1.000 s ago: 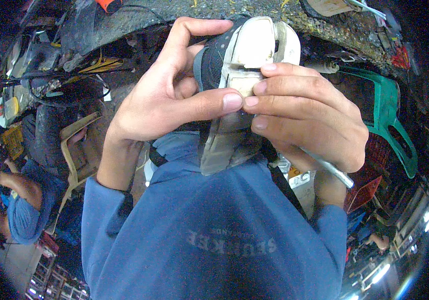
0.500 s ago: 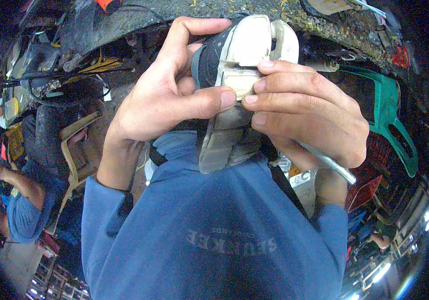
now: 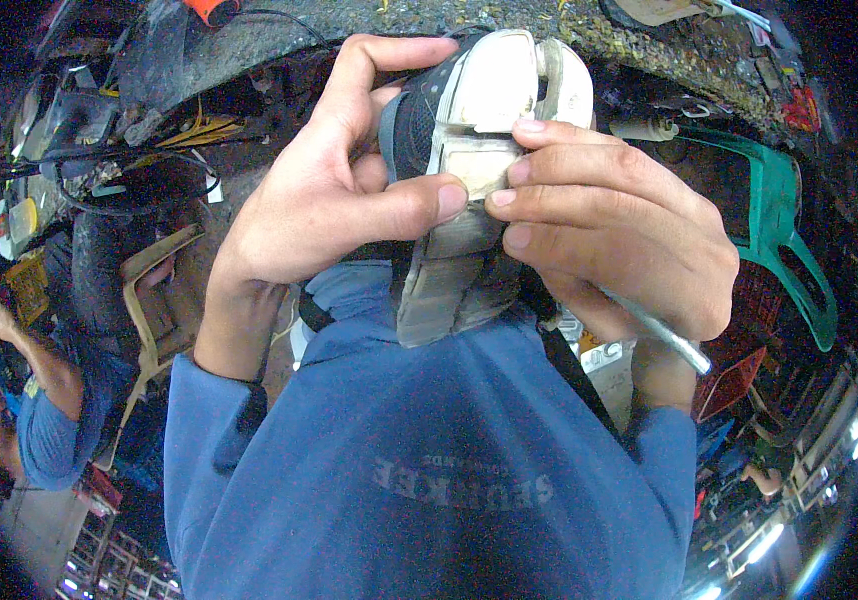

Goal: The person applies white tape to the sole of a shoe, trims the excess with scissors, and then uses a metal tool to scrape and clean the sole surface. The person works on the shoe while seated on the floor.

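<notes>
A dark shoe with a worn white sole (image 3: 492,85) is held up in front of my chest, its sole turned toward me. The sole is split into segments with gaps between them, and its lower part is greyer. My left hand (image 3: 329,190) grips the shoe's dark upper (image 3: 411,130) from the left, thumb lying on a white segment. My right hand (image 3: 629,220) rests its fingertips on the sole's right edge at mid-length. A thin silver metal rod (image 3: 684,350) sticks out beneath that palm; its other end is hidden by the hand.
A grimy worktop edge (image 3: 279,60) curves across the far side. To the right stand a green plastic chair (image 3: 774,210) and a red crate (image 3: 734,385). A beige chair (image 3: 149,310) and another person in a blue shirt (image 3: 64,430) are at left. Cables (image 3: 139,200) hang nearby.
The shoe and both my hands have shifted very slightly left, with the grip unchanged. The other person's hand at left has moved up a little.
</notes>
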Motion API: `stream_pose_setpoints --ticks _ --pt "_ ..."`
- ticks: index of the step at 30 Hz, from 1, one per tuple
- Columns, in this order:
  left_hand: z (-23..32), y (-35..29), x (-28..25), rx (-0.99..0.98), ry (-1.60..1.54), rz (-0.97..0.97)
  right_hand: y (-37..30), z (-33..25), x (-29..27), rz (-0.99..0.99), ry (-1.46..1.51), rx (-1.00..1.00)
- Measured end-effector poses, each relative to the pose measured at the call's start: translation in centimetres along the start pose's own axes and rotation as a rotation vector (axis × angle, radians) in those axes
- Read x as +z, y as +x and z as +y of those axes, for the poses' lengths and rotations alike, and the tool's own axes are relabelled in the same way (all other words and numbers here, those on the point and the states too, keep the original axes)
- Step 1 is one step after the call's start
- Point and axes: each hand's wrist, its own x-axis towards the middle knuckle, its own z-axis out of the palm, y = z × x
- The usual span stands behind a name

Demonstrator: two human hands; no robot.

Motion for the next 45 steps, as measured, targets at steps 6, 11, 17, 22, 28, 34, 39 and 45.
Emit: stream_pose_setpoints --ticks 6,11,17,22,28,34,39,45 --pt "-0.10 0.01 -0.06 -0.002 -0.010 -0.003 -0.04 -0.34 -0.37 -0.026 -0.003 0.018" --pt "-0.25 0.05 -0.08 0.011 -0.019 -0.015 0.02 -0.38 -0.50 -0.031 -0.013 0.008" --pt "-0.25 -0.05 -0.05 -0.002 -0.025 -0.009 -0.04 -0.25 -0.33 -0.010 -0.018 -0.018" --pt "-0.35 -0.04 -0.07 0.000 -0.028 -0.010 -0.19 -0.15 -0.18 -0.001 -0.022 -0.028" --pt "-0.44 0.03 -0.07 0.020 -0.011 -0.016 -0.15 -0.16 -0.31 -0.007 -0.024 -0.036" --pt "-0.33 0.05 -0.10 0.026 0.005 -0.021 -0.20 -0.07 -0.40 -0.010 -0.016 -0.023" --pt "-0.32 0.09 0.05 0.033 0.001 -0.016 -0.42 0.03 -0.43 -0.008 -0.028 -0.020" --pt "-0.32 0.10 -0.07 0.034 0.008 -0.021 -0.49 -0.07 -0.45 -0.001 -0.032 -0.010"
